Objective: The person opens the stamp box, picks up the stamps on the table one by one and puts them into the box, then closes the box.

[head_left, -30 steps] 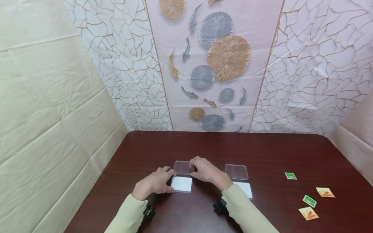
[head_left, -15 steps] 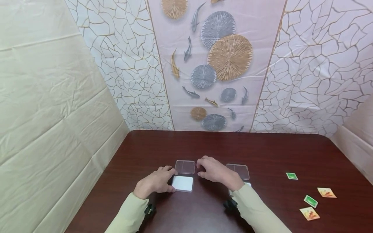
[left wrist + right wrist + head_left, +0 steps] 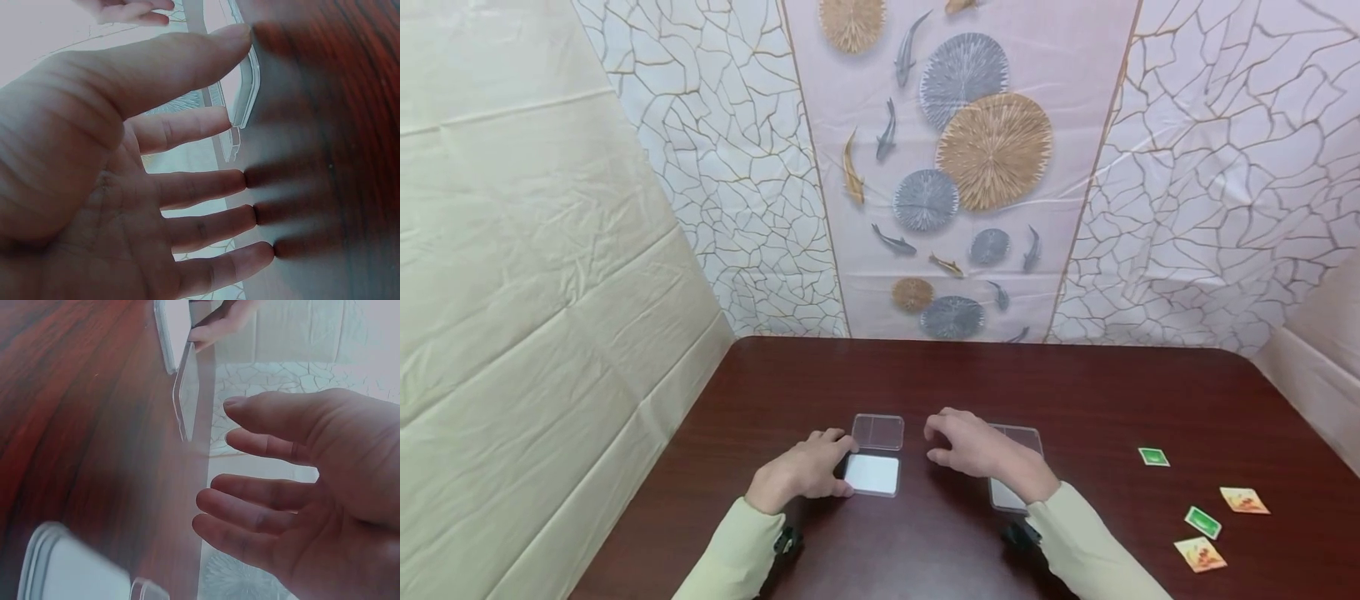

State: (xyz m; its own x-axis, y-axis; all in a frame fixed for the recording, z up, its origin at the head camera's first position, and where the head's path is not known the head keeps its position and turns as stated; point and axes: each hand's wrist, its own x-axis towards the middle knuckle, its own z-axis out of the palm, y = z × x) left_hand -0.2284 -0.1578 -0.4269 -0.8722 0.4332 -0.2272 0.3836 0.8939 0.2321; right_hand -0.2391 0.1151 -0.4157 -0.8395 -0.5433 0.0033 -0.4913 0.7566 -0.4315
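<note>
My left hand rests at the left side of a small clear plastic case that holds a white filling. Its thumb and index fingertips are right at the case's edge, and the other fingertips touch the table in the left wrist view. The clear lid lies folded back behind that case. Between the two cases hovers my right hand, fingers loosely bent and holding nothing. A second opened case with a white filling lies under the right wrist, partly hidden, with its clear lid behind.
On the right of the dark wooden table lie two small green cards and two orange-and-cream picture cards. A patterned cloth hangs behind the table, and a beige cloth closes off the left side.
My right hand has moved right, away from the left case and its lid toward the second case. The left hand has stayed at the left case.
</note>
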